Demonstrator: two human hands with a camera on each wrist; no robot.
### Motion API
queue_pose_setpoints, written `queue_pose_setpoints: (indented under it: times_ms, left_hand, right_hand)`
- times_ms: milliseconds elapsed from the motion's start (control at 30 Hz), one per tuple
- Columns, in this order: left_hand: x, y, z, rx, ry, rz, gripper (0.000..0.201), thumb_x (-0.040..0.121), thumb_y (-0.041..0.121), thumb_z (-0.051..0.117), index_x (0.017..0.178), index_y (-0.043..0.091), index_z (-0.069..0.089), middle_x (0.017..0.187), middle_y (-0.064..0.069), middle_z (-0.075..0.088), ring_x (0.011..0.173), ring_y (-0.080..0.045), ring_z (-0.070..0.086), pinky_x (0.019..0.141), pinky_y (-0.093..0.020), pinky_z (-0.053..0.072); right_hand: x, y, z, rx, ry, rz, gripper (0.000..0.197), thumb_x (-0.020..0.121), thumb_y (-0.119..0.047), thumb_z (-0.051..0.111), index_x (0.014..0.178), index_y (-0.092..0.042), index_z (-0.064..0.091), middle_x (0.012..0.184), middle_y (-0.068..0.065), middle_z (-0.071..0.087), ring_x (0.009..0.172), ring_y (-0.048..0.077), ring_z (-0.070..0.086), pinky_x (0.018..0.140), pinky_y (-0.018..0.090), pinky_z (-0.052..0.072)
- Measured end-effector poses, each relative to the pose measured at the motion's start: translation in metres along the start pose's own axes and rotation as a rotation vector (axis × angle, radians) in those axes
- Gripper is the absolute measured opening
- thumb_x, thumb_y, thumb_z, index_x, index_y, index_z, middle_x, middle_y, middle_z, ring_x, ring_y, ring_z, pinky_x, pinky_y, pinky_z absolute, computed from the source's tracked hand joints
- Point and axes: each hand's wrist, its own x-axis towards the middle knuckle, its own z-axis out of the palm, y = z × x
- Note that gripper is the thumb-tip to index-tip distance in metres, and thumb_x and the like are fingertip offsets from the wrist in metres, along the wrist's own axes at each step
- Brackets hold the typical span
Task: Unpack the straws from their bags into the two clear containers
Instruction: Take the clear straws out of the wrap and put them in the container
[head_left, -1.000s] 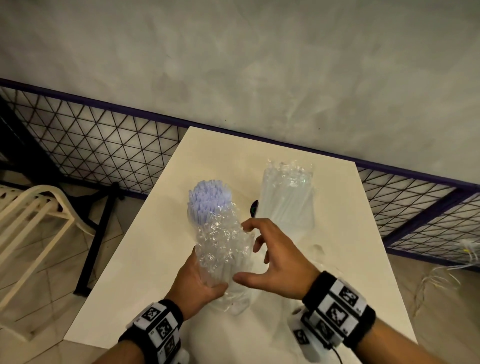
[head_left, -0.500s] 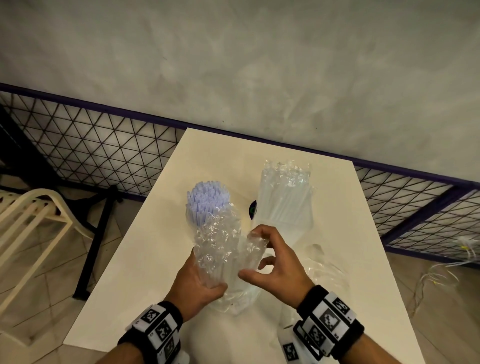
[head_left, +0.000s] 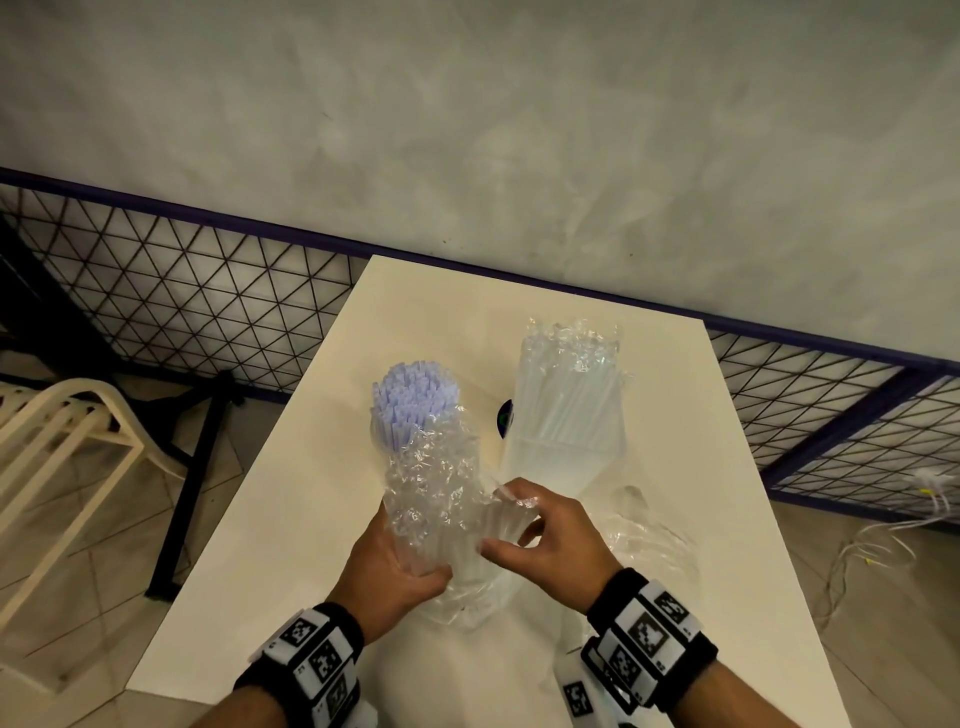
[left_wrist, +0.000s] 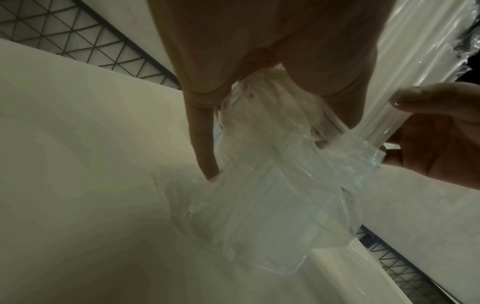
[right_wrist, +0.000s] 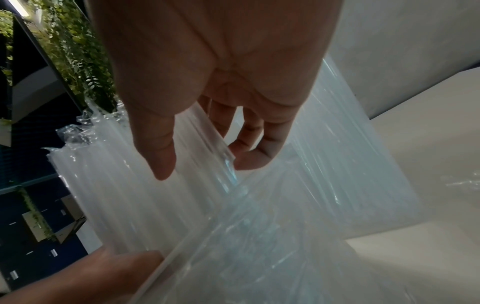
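My left hand (head_left: 410, 556) grips the lower part of a crinkled clear bag of clear straws (head_left: 431, 488), held upright over the white table (head_left: 291, 519). My right hand (head_left: 506, 519) pinches a fold of that bag's plastic on its right side between thumb and fingers (right_wrist: 249, 160). Behind the bag, lavender straws (head_left: 415, 395) stand in a clear container, mostly hidden. To the right, a second clear container (head_left: 563, 457) holds clear straws with loose plastic round their tops (head_left: 571, 343). In the left wrist view my fingers (left_wrist: 205, 144) press the bag (left_wrist: 272, 195).
A crumpled empty bag (head_left: 644, 530) lies on the table right of my right hand. A small dark round object (head_left: 504, 415) sits between the two containers. A mesh fence (head_left: 182, 301) runs behind the table, a cream chair (head_left: 67, 441) stands left, and cables (head_left: 883, 540) lie on the floor.
My right hand came in from a spread pose beside the bag and now pinches its plastic. The left hand kept its hold; the bag's top has crumpled lower.
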Motion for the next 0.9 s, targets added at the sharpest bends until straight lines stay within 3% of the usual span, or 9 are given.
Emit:
queue_pose_setpoints:
  times_ms: [100, 133, 233, 300, 433, 500, 633, 767, 900]
  left_hand:
    - [0.0, -0.002, -0.001, 0.001, 0.005, -0.009, 0.068, 0.059, 0.029, 0.083, 0.122, 0.026, 0.06, 0.107, 0.011, 0.073, 0.102, -0.006, 0.068, 0.093, -0.031, 0.054]
    - [0.001, -0.003, -0.001, -0.008, 0.003, -0.016, 0.07, 0.059, 0.028, 0.084, 0.124, 0.027, 0.058, 0.109, 0.011, 0.073, 0.104, -0.007, 0.068, 0.095, -0.034, 0.054]
    - [0.0, -0.004, -0.002, 0.0, 0.004, -0.02, 0.071, 0.059, 0.027, 0.083, 0.125, 0.027, 0.057, 0.11, 0.011, 0.073, 0.104, -0.007, 0.069, 0.096, -0.037, 0.054]
    - [0.0, -0.003, -0.002, 0.017, 0.005, -0.015, 0.069, 0.059, 0.029, 0.082, 0.124, 0.026, 0.058, 0.108, 0.011, 0.073, 0.102, -0.006, 0.069, 0.095, -0.037, 0.055]
    - [-0.001, -0.001, -0.002, 0.023, 0.007, -0.017, 0.067, 0.058, 0.032, 0.081, 0.121, 0.027, 0.06, 0.105, 0.011, 0.074, 0.099, -0.004, 0.069, 0.093, -0.033, 0.055]
    - [-0.001, 0.0, -0.002, 0.021, 0.007, -0.016, 0.068, 0.058, 0.033, 0.082, 0.122, 0.027, 0.059, 0.106, 0.012, 0.073, 0.1, -0.004, 0.068, 0.092, -0.03, 0.054]
    - [-0.001, 0.001, -0.002, 0.018, 0.01, -0.025, 0.071, 0.056, 0.034, 0.082, 0.123, 0.027, 0.059, 0.106, 0.011, 0.073, 0.099, -0.002, 0.068, 0.09, -0.024, 0.053]
    - [0.0, -0.001, -0.002, -0.004, 0.013, -0.039, 0.073, 0.056, 0.032, 0.084, 0.123, 0.029, 0.057, 0.108, 0.009, 0.073, 0.101, -0.008, 0.069, 0.095, -0.035, 0.054]
    - [0.001, -0.003, -0.001, -0.031, 0.013, -0.048, 0.077, 0.055, 0.028, 0.086, 0.125, 0.03, 0.056, 0.111, 0.01, 0.072, 0.104, -0.009, 0.068, 0.098, -0.038, 0.053]
  right_hand:
    - [0.001, -0.001, -0.001, 0.017, 0.014, -0.012, 0.03, 0.072, -0.023, 0.08, 0.098, -0.029, 0.065, 0.092, -0.013, 0.068, 0.076, 0.017, 0.063, 0.069, 0.028, 0.052]
    - [0.001, -0.002, -0.001, 0.011, 0.016, -0.024, 0.03, 0.073, -0.018, 0.079, 0.096, -0.033, 0.066, 0.093, -0.015, 0.068, 0.08, 0.008, 0.064, 0.072, 0.022, 0.051]
    - [0.002, -0.004, 0.0, 0.008, 0.024, -0.026, 0.036, 0.073, -0.015, 0.08, 0.083, -0.046, 0.065, 0.088, -0.017, 0.068, 0.085, 0.003, 0.064, 0.075, 0.015, 0.046]
    - [0.003, -0.004, 0.0, -0.006, 0.029, -0.035, 0.031, 0.072, -0.02, 0.082, 0.077, -0.046, 0.065, 0.083, -0.018, 0.066, 0.08, 0.003, 0.063, 0.072, 0.015, 0.045]
    - [0.002, -0.006, -0.001, 0.025, 0.041, -0.04, 0.02, 0.072, -0.022, 0.081, 0.085, -0.031, 0.069, 0.088, -0.014, 0.068, 0.087, 0.006, 0.065, 0.08, 0.021, 0.049]
    - [0.002, -0.009, -0.003, 0.023, 0.025, -0.018, 0.018, 0.074, -0.019, 0.08, 0.085, -0.024, 0.067, 0.084, -0.012, 0.068, 0.081, 0.004, 0.063, 0.076, 0.02, 0.049]
    - [0.003, -0.016, -0.009, 0.069, 0.01, 0.003, 0.017, 0.076, -0.015, 0.079, 0.086, -0.025, 0.069, 0.084, -0.01, 0.069, 0.079, 0.004, 0.065, 0.073, 0.017, 0.05]
    - [0.006, -0.024, -0.019, 0.052, 0.001, -0.039, 0.015, 0.079, -0.015, 0.078, 0.088, -0.025, 0.074, 0.089, -0.007, 0.072, 0.086, 0.008, 0.068, 0.079, 0.029, 0.055]
    - [0.01, -0.039, -0.038, 0.032, 0.002, -0.087, 0.014, 0.08, -0.015, 0.08, 0.09, -0.023, 0.074, 0.092, -0.006, 0.074, 0.087, 0.008, 0.071, 0.081, 0.032, 0.057]
